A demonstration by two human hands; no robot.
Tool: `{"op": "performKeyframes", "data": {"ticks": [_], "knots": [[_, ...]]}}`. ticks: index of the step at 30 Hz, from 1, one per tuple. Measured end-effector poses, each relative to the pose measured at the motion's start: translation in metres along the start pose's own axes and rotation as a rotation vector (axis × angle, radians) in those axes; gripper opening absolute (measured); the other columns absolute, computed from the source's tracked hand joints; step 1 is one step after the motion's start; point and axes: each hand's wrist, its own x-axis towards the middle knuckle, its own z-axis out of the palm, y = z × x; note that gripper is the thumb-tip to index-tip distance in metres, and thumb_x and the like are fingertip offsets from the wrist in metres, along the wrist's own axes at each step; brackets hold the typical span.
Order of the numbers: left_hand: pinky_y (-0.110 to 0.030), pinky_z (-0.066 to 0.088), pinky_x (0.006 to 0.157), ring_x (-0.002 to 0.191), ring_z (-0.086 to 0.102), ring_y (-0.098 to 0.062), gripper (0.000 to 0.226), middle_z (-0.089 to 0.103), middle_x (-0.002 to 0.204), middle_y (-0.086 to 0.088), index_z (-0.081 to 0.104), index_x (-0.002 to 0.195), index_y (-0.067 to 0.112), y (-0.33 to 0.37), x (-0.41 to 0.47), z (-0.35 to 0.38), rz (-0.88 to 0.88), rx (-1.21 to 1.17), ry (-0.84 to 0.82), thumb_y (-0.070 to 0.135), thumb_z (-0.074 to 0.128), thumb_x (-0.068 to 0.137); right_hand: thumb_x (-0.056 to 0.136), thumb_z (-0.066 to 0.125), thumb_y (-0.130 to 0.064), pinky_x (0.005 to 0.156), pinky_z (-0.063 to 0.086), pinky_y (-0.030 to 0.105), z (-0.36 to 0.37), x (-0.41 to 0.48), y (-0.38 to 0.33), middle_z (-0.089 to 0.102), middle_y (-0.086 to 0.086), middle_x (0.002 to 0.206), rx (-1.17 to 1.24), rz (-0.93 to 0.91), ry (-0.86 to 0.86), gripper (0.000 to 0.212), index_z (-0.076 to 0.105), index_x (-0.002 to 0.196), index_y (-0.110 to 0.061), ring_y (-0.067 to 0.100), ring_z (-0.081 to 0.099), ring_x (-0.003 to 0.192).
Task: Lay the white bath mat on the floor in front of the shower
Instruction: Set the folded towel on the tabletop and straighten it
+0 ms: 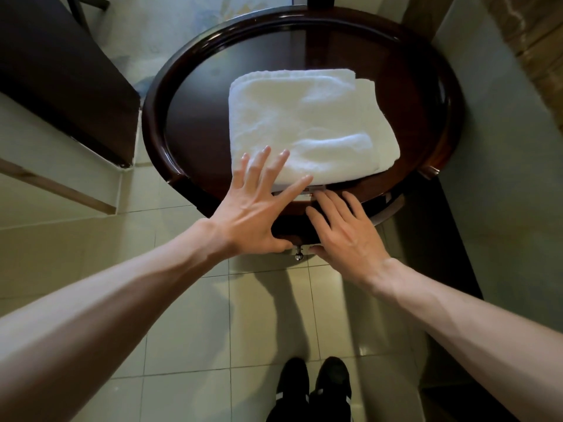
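Note:
A folded white bath mat (pixel 307 123) lies on a round dark wooden table (pixel 189 123), toward its near right side. My left hand (pixel 259 208) is spread flat, its fingertips resting on the mat's near left corner. My right hand (pixel 344 226) sits just below the mat's near edge, fingers apart, over the table rim and a small label there. Neither hand holds anything.
A small metal knob (pixel 299 255) sticks out under the table's front. A dark cabinet (pixel 61 71) stands at the left. Pale floor tiles (pixel 189 330) run below, with my black shoes (pixel 316 382) at the bottom. A wall (pixel 502 123) closes the right side.

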Motion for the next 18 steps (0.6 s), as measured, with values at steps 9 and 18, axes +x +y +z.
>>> {"op": "performKeyframes", "data": {"ticks": [9, 18], "knots": [[-0.068, -0.006, 0.111, 0.140, -0.019, -0.049, 0.095, -0.022, 0.153, -0.019, 0.028, 0.147, 0.040, 0.005, 0.000, 0.007, -0.012, 0.190, -0.080, 0.069, 0.070, 0.066, 0.077, 0.074, -0.015, 0.106, 0.038, 0.049, 0.005, -0.001, 0.012, 0.052, 0.026, 0.132, -0.025, -0.005, 0.004, 0.060, 0.051, 0.129, 0.004, 0.040, 0.048, 0.125], [-0.066, -0.007, 0.111, 0.140, -0.016, -0.049, 0.085, -0.016, 0.156, -0.019, 0.019, 0.148, 0.041, 0.009, 0.001, 0.005, -0.049, 0.242, -0.109, 0.041, 0.069, 0.079, 0.078, 0.059, 0.000, 0.086, 0.048, 0.044, 0.018, 0.010, 0.012, 0.063, 0.020, 0.109, -0.040, -0.022, 0.262, 0.028, 0.063, 0.106, -0.001, 0.036, 0.060, 0.100]]}}
